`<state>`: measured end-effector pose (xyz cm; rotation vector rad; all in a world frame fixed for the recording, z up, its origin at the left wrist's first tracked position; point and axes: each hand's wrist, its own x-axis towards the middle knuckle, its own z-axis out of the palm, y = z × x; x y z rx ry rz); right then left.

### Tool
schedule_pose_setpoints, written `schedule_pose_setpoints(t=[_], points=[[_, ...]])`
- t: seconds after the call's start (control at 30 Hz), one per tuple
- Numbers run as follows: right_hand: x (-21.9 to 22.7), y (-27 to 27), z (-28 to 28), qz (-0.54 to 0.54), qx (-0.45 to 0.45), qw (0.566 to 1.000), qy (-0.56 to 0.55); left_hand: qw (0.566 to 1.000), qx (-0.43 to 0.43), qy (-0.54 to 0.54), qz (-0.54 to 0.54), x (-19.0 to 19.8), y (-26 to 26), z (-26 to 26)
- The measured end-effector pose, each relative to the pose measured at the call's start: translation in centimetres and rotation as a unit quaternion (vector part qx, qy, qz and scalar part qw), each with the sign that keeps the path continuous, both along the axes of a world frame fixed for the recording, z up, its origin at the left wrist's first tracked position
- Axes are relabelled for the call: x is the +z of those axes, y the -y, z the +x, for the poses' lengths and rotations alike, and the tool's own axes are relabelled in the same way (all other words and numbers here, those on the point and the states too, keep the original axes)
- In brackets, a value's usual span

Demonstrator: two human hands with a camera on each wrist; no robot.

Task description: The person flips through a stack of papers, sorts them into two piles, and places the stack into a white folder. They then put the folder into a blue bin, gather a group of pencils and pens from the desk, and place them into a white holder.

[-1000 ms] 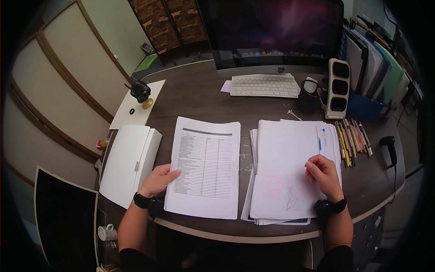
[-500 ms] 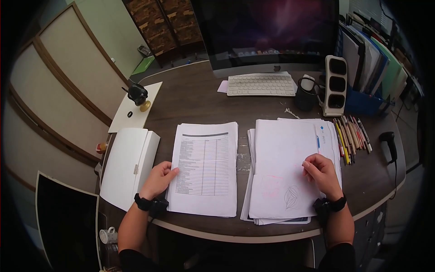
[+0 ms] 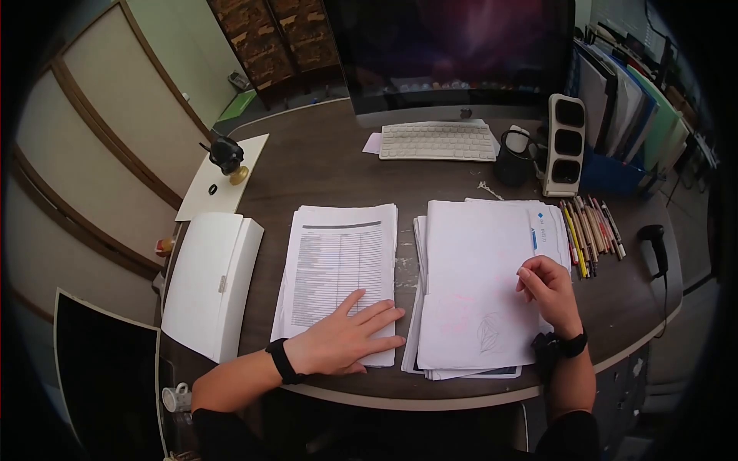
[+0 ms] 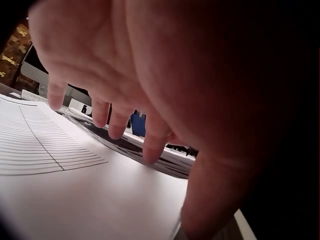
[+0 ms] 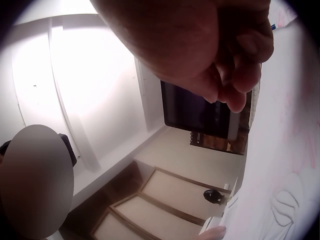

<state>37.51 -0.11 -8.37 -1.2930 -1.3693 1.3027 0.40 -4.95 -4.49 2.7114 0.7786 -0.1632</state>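
My left hand (image 3: 350, 336) lies across the lower part of a stack of printed sheets (image 3: 327, 269), its fingers spread toward the right edge. The top sheet bears a long ruled table with a dark header bar. In the left wrist view, the thumb (image 4: 207, 200) comes down at the near edge of the paper (image 4: 100, 200). My right hand (image 3: 550, 296) rests idle over the right side of a second paper pile (image 3: 473, 253), fingers loosely curled, nothing held. That pile's top sheet has a pencil drawing (image 3: 489, 332) and faint pink marks.
A white box-like device (image 3: 207, 284) stands left of the printed stack. Behind are a keyboard (image 3: 438, 142), a monitor (image 3: 453, 61) and a black mesh cup (image 3: 513, 165). Pencils (image 3: 592, 234) lie right of the drawing pile, near a black handheld device (image 3: 653, 246). The desk's front edge (image 3: 430, 403) runs below both piles.
My left hand has let go of the sheets' left edge and moved right, spreading over their lower right part. The printed sheets have settled lower. My right hand has stayed almost still.
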Motion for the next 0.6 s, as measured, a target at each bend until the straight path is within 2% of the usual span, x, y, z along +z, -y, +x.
schedule_pose_setpoints(t=[0.1, 0.17, 0.37, 0.43, 0.5, 0.53, 0.57, 0.6], points=[[0.2, 0.1, 0.2, 0.002, 0.000, 1.000, -0.002, 0.999, -0.017, -0.047, -0.006, 0.0, -0.6, 0.5], [0.4, 0.2, 0.4, 0.004, -0.004, 1.000, 0.009, 0.992, -0.025, -0.116, -0.041, 0.4, -0.7, 0.7], [0.7, 0.2, 1.6, 0.018, -0.025, 0.998, 0.052, 0.994, -0.012, -0.089, -0.054, 0.1, -0.4, 0.0], [0.8, 0.1, 2.4, 0.019, -0.041, 0.997, 0.070, 0.997, -0.018, -0.058, -0.045, 0.0, -0.2, 0.0], [1.0, -0.1, 3.0, 0.032, -0.094, 0.984, 0.146, 0.996, 0.054, 0.049, -0.054, -0.1, -0.1, 0.4], [1.1, -0.2, 3.1, 0.029, -0.114, 0.977, 0.177, 0.990, 0.068, 0.126, -0.009, -0.3, -0.4, 0.8], [1.0, -0.2, 3.2, 0.028, -0.117, 0.977, 0.178, 0.990, 0.065, 0.126, -0.010, -0.5, -0.5, 1.1], [0.8, -0.4, 3.3, 0.024, -0.117, 0.973, 0.196, 0.981, 0.111, 0.156, -0.026, -0.9, -0.5, 1.4]])
